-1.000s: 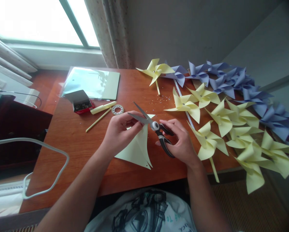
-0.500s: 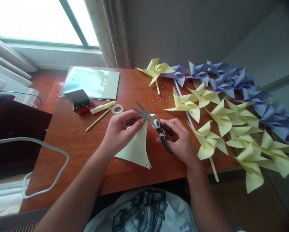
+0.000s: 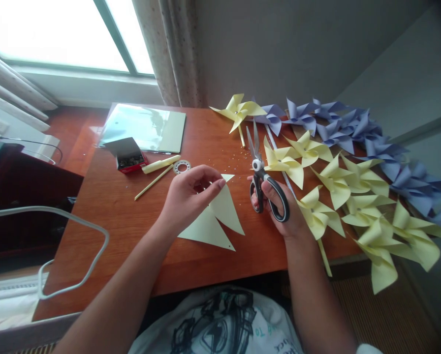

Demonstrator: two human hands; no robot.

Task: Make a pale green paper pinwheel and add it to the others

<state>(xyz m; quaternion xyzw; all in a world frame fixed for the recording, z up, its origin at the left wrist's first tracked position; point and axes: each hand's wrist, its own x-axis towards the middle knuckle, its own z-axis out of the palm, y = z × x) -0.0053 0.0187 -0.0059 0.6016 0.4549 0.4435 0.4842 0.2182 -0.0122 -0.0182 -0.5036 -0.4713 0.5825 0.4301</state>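
Note:
My left hand [image 3: 189, 195] pinches the top of a pale yellow paper sheet [image 3: 215, 221] that is cut into pointed flaps and rests on the wooden table [image 3: 124, 216]. My right hand [image 3: 277, 204] grips black-handled scissors [image 3: 259, 167] by the loops, blades slightly apart and pointing away from me, clear of the paper. The scissors hover beside a row of yellow pinwheels [image 3: 318, 169].
Yellow and blue pinwheels [image 3: 353, 128] crowd the table's right side and overhang its edge. At the back left lie a glossy folder [image 3: 146, 128], a small red box of pins [image 3: 130, 157], a yellow stick [image 3: 154, 181] and a tape roll [image 3: 181, 167]. A white cable [image 3: 76, 275] loops at the left.
The scissors left the paper: my right hand swung them right and turned the blades to point away. The paper flaps now lie spread apart under my left hand.

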